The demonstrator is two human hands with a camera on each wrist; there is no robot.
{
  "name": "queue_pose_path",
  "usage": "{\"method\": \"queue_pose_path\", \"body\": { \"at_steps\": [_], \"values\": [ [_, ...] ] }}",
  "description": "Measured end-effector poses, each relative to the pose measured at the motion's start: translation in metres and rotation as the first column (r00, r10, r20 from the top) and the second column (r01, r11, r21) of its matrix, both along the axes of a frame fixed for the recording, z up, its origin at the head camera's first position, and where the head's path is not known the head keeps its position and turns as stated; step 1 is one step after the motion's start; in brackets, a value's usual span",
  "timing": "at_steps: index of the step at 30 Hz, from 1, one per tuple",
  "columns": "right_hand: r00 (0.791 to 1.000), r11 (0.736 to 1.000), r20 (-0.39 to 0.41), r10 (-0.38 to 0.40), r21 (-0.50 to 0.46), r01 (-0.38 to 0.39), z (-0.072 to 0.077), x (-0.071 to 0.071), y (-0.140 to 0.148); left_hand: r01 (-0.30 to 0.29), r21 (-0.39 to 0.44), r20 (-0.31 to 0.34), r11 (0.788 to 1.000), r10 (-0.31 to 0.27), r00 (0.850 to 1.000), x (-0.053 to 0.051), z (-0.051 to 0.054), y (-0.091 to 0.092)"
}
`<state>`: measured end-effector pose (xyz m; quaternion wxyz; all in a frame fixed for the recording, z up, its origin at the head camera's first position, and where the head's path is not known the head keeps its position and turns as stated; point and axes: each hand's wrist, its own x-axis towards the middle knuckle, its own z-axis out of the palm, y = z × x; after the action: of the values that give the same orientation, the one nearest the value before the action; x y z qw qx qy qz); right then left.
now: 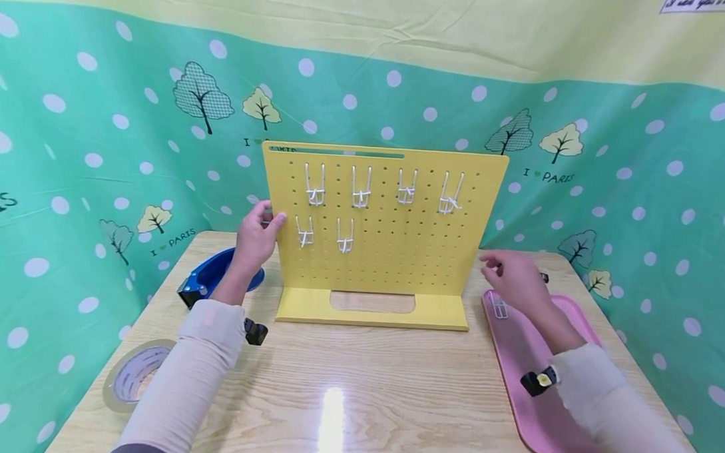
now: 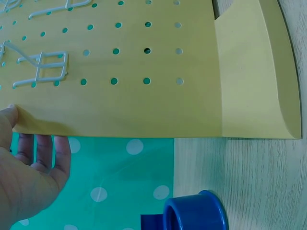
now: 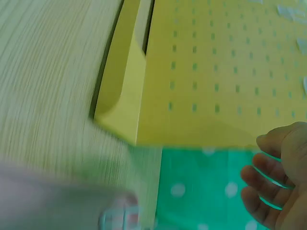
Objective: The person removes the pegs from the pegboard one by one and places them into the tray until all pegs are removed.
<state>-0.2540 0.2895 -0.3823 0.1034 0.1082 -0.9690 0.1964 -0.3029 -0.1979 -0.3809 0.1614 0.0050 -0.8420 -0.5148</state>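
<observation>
Gripping the yellow board (image 1: 397,264) by its left edge with the left hand (image 1: 256,243), with the thumb on the front and the other fingers bent behind. Holding the right hand (image 1: 515,278) just beside the board's right edge, by the far end of the pink tray (image 1: 541,429), with its fingers loosely bent and not gripping. Standing up near the back of the wooden table (image 1: 417,382), in the case of the board, and dotted with little holes above a flat foot. Carrying white wire hooks (image 1: 360,200) on its front too: four in the top row and two lower down, toward the left. Can see white wire bits (image 1: 500,308) in the tray's far left corner, too small to count. Can also see a blue tape holder (image 1: 214,271), partly hidden behind the left arm, and a tape roll (image 1: 123,371) nearer, beside the left sleeve. Behind everything, can see green cloth (image 1: 372,113) with pale dots and trees.
</observation>
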Motion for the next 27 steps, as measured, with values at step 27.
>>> {"method": "queue_pose_path", "body": {
  "at_steps": [27],
  "values": [
    [0.864,0.948,-0.433,0.258,-0.058,-0.312,-0.017,-0.028,-0.19,0.017,0.026,0.017,1.0,-0.018,1.0,-0.001,0.001,-0.001]
  ]
}}
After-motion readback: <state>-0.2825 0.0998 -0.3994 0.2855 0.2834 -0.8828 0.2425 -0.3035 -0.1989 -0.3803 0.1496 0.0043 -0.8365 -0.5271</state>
